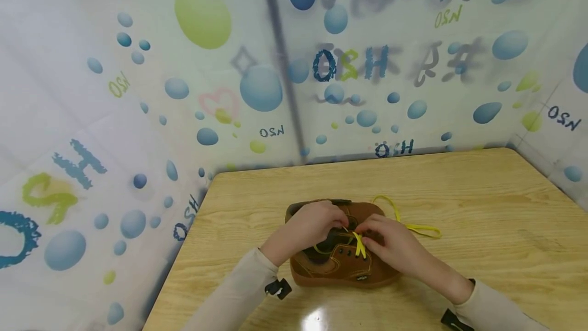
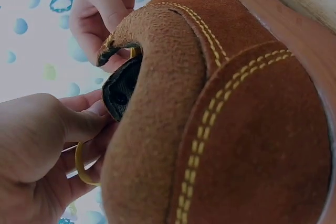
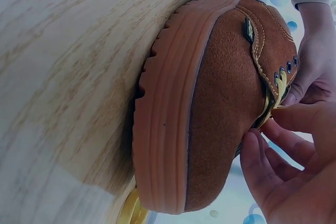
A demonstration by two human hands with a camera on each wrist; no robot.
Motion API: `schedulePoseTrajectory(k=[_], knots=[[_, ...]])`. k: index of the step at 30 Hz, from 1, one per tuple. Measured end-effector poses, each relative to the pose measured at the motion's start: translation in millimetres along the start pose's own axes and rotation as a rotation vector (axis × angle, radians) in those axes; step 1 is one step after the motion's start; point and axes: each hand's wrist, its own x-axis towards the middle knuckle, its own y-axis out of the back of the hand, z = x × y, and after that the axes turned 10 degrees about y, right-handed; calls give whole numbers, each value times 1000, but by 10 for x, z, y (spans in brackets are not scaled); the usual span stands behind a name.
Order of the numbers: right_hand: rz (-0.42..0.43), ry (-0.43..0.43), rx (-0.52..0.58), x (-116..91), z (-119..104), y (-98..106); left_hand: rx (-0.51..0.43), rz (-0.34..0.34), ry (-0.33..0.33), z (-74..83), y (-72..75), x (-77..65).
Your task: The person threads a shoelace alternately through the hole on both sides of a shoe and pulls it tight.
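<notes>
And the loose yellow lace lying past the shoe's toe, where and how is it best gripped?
Probably pinch the outer bend of the yellow lace from above, coming from the person's right: it is thin, lies low over the table, and sticks out beyond the shoe.

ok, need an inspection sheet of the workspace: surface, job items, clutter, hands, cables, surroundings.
Surface: wood-grain table, bright glare patch on the person's side.
Job items: brown suede lace-up shoe, sole down; yellow shoelace through some eyelets, slack lying beside the toe.
Clutter: nothing seen.
Hands: left hand pinches at the shoe's opening, exact hold partly hidden; right hand pinches the lace.
Cables: nothing seen.
Surroundings: white backdrop printed with blue and green bubbles and H2O lettering.
</notes>
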Motion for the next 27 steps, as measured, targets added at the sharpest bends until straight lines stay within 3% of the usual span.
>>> schedulePoseTrajectory(k=[8,20,27], knots=[[-3,-13,-9,-1,3,-23,78,33,-4,-9,2,4],[6,-26,-6,-10,8,-44,157,48,-69,56,-58,-1],[-1,-11,-35,-22,1,-48,51,71,-17,39,-76,-23]])
